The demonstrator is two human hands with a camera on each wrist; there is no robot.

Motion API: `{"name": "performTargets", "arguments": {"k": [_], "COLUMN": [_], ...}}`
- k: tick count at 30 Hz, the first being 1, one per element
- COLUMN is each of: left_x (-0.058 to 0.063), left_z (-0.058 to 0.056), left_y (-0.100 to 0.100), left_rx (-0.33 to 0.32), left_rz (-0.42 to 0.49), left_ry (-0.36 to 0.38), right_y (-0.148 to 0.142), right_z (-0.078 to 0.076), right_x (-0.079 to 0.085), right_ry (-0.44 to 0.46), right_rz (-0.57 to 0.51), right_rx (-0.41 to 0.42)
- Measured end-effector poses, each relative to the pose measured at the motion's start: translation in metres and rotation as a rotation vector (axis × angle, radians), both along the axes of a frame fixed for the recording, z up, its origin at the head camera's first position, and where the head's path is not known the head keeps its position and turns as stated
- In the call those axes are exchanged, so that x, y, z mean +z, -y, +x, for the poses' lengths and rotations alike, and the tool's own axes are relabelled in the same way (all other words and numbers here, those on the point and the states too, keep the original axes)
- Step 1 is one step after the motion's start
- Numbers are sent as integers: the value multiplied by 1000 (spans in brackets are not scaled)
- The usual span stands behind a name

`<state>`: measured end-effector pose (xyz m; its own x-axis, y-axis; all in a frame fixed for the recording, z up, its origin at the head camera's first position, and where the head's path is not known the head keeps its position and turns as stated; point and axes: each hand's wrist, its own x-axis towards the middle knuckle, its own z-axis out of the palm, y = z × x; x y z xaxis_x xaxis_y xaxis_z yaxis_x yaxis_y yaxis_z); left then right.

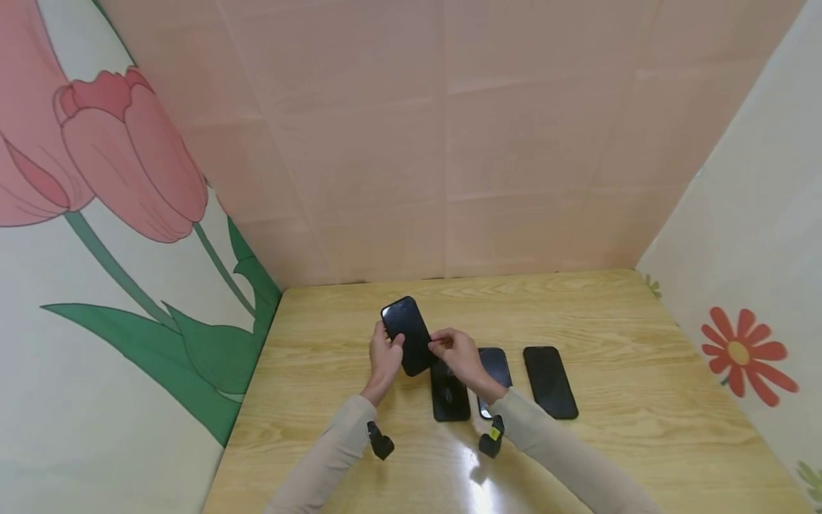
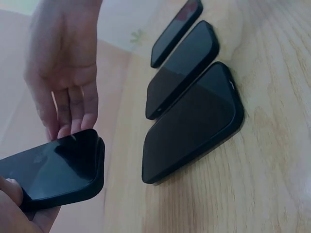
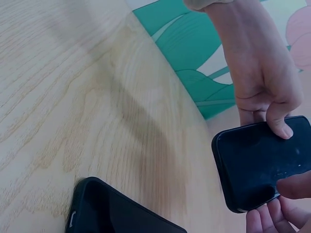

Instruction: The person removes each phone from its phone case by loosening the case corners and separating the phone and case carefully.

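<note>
A black smartphone [image 1: 411, 321] is raised above the table, tilted, its dark screen facing up. My left hand [image 1: 384, 360] grips it by the left side, thumb over the front. At the opposite edge, my right hand [image 1: 461, 358] pinches the phone's rim; the right wrist view shows the thumb over the front face and the other fingers at the edge. Three more phones lie flat, screens up: one black phone [image 1: 451, 400] just below the hands, a second phone [image 1: 494, 368] partly behind the right wrist, and a third phone [image 1: 551, 382] farther right.
The wood-grain table [image 1: 642, 357] meets a pink back wall covering [image 1: 385, 178]. Side panels carry a tulip picture [image 1: 128, 143] on the left and a red flower [image 1: 738, 351] on the right. Small black devices [image 1: 380, 441] sit at both wrists.
</note>
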<state>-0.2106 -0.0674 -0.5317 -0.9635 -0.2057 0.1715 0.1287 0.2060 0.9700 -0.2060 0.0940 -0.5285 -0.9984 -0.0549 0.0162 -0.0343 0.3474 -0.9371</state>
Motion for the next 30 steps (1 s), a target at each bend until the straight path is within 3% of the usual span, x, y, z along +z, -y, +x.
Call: {"name": "performTargets", "arguments": {"k": [11,30], "left_x": [-3,-2], "left_z": [-1,0], "left_y": [0,1], "left_rx": [-13,-34], "left_rz": [7,48], "left_ry": [-7,61], "right_y": [-2,-5], "right_z": [-4,-3], "right_x": [-4,-3], "right_ry": [71,36], "right_rz": [-42,-62], "right_rx": [12,70]}}
